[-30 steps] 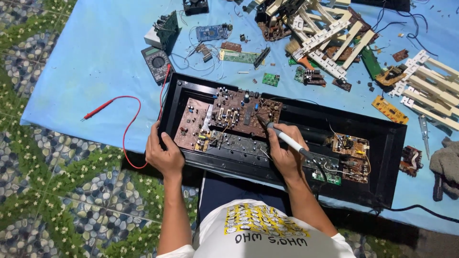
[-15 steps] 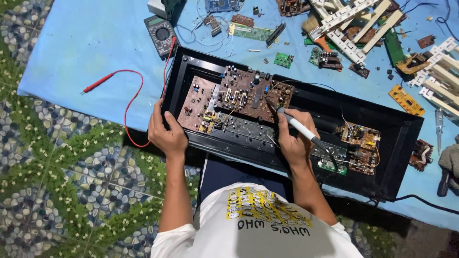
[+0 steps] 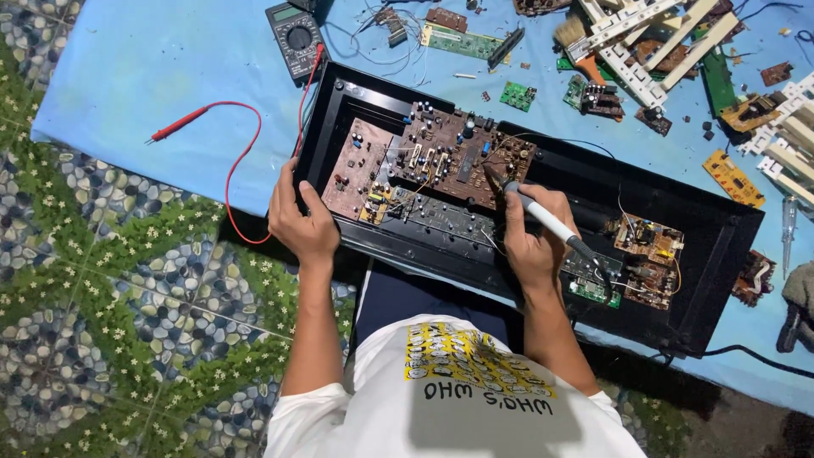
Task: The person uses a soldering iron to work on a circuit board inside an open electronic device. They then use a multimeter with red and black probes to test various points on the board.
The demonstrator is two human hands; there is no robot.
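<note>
A long black open casing [image 3: 721,254] lies on a blue sheet, with brown circuit boards [image 3: 441,157] inside at its left and smaller boards [image 3: 649,242] at its right. My left hand [image 3: 301,220] grips the casing's near left edge. My right hand [image 3: 530,242] holds a soldering iron [image 3: 543,216] with a white handle; its tip rests on the large brown board near the middle.
A black multimeter [image 3: 297,34] sits at the far left with a red probe lead [image 3: 182,123] curling over the blue sheet [image 3: 153,59]. Loose boards, white keyboard key strips [image 3: 644,42], a brush [image 3: 577,42] and a screwdriver [image 3: 788,225] are scattered beyond and right. Patterned floor lies to the left.
The view has shifted, so the casing sits lower and more central in frame. Both hands keep their hold; the iron's tip stays on the brown board.
</note>
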